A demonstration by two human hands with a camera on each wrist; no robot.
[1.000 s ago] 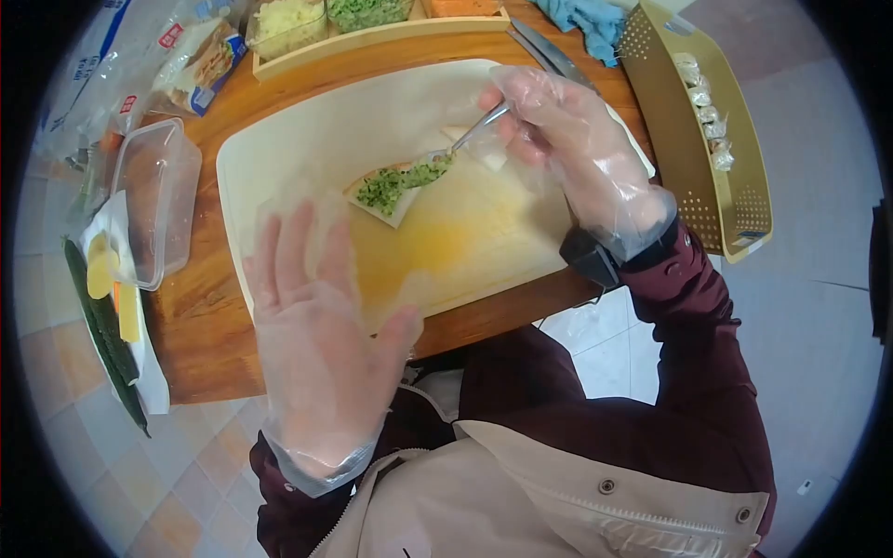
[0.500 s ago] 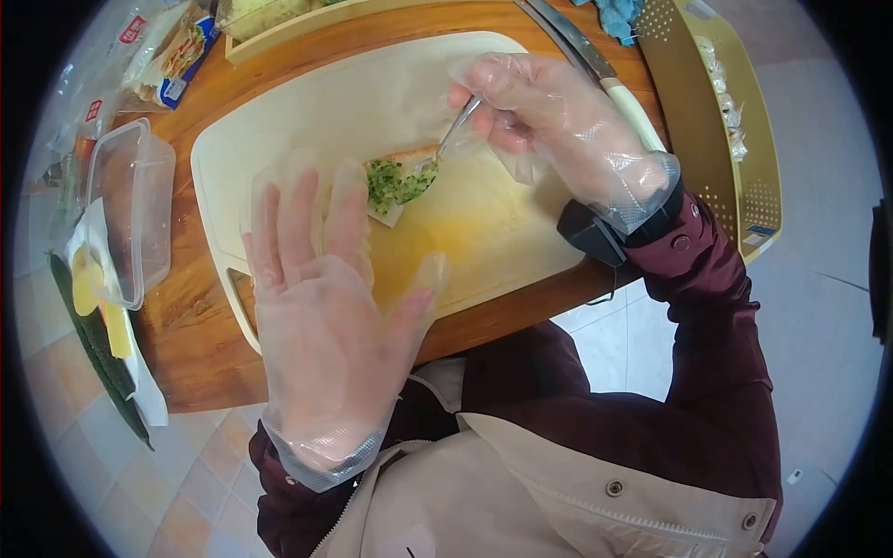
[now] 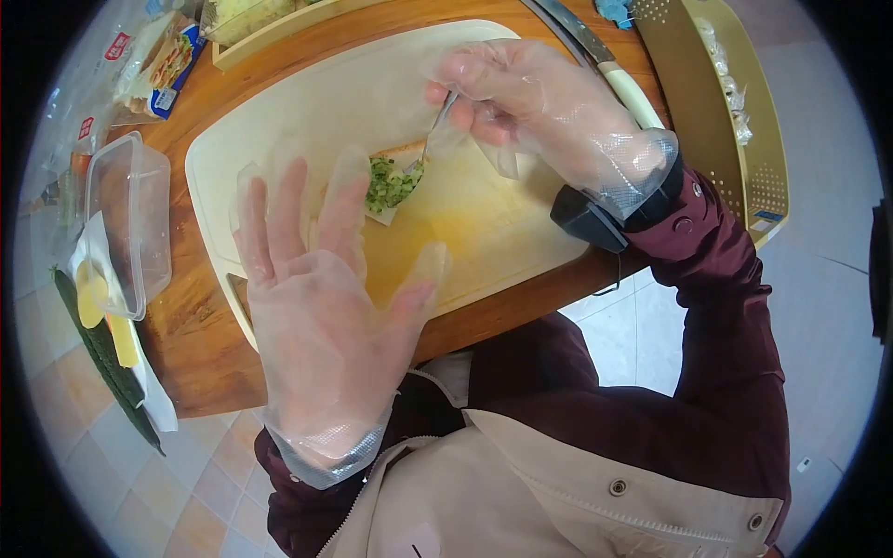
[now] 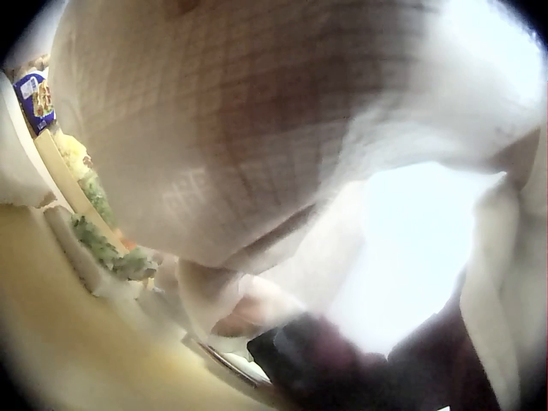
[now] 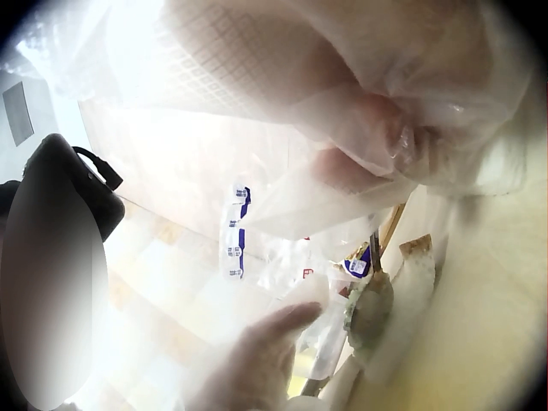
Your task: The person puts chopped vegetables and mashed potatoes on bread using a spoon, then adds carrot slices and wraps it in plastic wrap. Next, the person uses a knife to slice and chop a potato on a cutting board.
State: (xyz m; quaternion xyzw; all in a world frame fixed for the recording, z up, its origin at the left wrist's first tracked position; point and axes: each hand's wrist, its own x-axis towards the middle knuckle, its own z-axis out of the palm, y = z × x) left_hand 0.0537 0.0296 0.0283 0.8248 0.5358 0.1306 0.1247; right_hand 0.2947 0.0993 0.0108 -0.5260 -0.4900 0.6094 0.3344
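On the cream cutting board lies a piece of bread topped with chopped green vegetable. In a clear plastic glove, my right hand pinches the handle of a metal spoon, tilted down so its bowl meets the greens. The right wrist view shows the spoon bowl beside the bread edge. My left hand, gloved too, spreads its fingers over the board's left part, and its fingers overlap the bread's left side in the head view. Greens also show in the left wrist view.
A clear plastic box stands left, near a cucumber and yellow strips on white paper. Behind the board is a wooden tray of fillings. Knives lie at the back right, beside a tan perforated basket.
My right hand has moved left and slightly back with the spoon, spreading greens leftward on the bread. My left hand has come closer to the bread. The head view has shifted a little.
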